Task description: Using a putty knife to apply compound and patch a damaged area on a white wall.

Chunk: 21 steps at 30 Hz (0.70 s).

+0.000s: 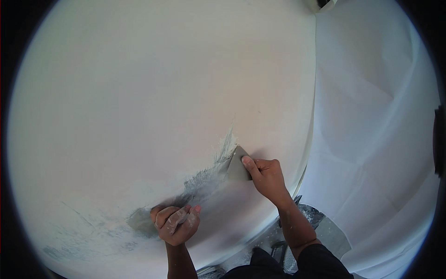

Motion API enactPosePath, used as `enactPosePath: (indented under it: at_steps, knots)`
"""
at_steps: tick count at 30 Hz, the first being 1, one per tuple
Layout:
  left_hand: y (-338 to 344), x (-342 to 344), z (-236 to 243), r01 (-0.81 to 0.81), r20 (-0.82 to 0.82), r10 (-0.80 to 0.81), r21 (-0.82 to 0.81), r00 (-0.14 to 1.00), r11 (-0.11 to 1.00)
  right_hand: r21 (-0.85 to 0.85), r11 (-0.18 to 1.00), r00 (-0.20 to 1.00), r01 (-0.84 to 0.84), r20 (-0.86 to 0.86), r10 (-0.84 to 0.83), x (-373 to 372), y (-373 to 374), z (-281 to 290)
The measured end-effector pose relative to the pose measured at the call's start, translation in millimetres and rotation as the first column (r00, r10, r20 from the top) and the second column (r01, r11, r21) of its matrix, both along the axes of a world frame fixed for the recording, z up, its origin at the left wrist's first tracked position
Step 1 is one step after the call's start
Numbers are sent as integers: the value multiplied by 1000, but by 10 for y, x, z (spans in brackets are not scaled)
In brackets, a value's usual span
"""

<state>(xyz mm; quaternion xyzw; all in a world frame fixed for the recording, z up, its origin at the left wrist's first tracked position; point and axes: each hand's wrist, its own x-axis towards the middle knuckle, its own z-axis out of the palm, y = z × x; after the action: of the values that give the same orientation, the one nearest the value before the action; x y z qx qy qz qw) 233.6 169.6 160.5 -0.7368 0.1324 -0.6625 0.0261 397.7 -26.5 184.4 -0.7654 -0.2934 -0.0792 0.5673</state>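
Observation:
My right hand (267,179) is closed on a flat grey scraper (239,166), thumb on top, its edge against a large pale surface (162,93). A rough grey-white streak of filler (204,179) runs from the scraper down toward my left hand. To the lower left, my left hand (176,224) has its fingers curled, with white smears on them. A flat grey blade (141,223) sticks out beside its knuckles and seems held in it; the grip itself is hidden.
More grey smears (88,237) mark the lower left of the surface. White sheeting (367,130) hangs in folds along the right. At the bottom, near my body, the speckled floor (332,235) and a dark meshed object (289,255) show. A small dark object (322,3) sits at the top.

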Motion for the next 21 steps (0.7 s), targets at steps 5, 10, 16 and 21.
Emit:
enactPosePath:
  at_steps: [5,10,16,21]
  knots:
    - [14,-7,-17,2,3,-2,-8,1000,1000,-176,983,997,-54,43,62,-134,-1,55]
    - [33,-11,-23,1,3,-1,-13,1000,1000,-133,991,999,29,28,-25,-128,30,41]
    - [35,-17,-32,9,8,-9,-19,1000,1000,-32,999,1000,12,-19,-12,-114,30,68]
    - [11,-10,2,-10,-4,10,-9,1000,1000,19,998,996,54,-77,-52,-51,7,133]
